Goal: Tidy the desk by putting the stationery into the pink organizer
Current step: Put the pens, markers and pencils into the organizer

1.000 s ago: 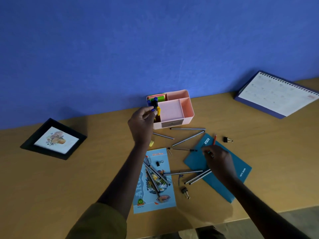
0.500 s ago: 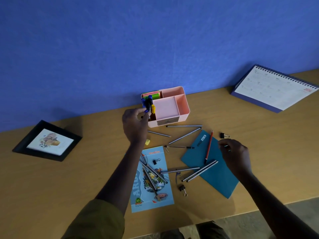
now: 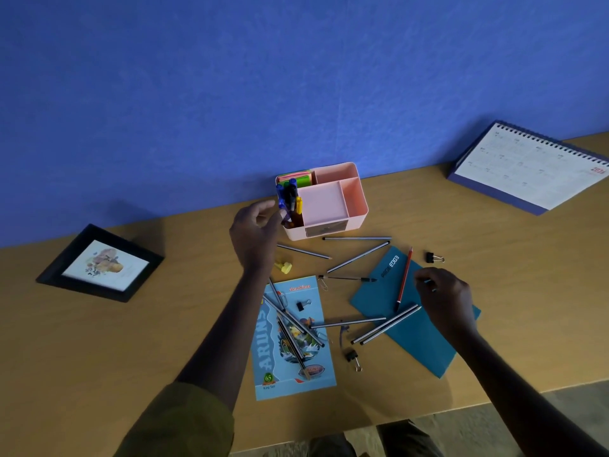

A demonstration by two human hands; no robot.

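The pink organizer [image 3: 361, 196] stands by the blue wall, with several pens [image 3: 291, 192] upright in its front left compartment and sticky notes [image 3: 296, 178] behind them. My left hand [image 3: 255, 232] hovers just left of those pens, fingers loosely curled and holding nothing. My right hand [image 3: 443, 300] rests over the teal notebook [image 3: 418, 339], fingertips pinching a small item too tiny to name. A red pencil [image 3: 404, 278] lies on the notebook beside it. Several striped pencils [image 3: 359, 257] and a black pen [image 3: 346, 278] are scattered in front of the organizer.
A light blue booklet [image 3: 290, 377] with pencils on it lies near the front edge. Black binder clips [image 3: 431, 257] and a yellow sharpener [image 3: 285, 267] are scattered around. A framed picture [image 3: 99, 263] lies at the left and a desk calendar [image 3: 534, 166] at the back right.
My left hand let go of the pens in the organizer and drew back a little. My right hand slid right off the red pencil, pinching a small item.
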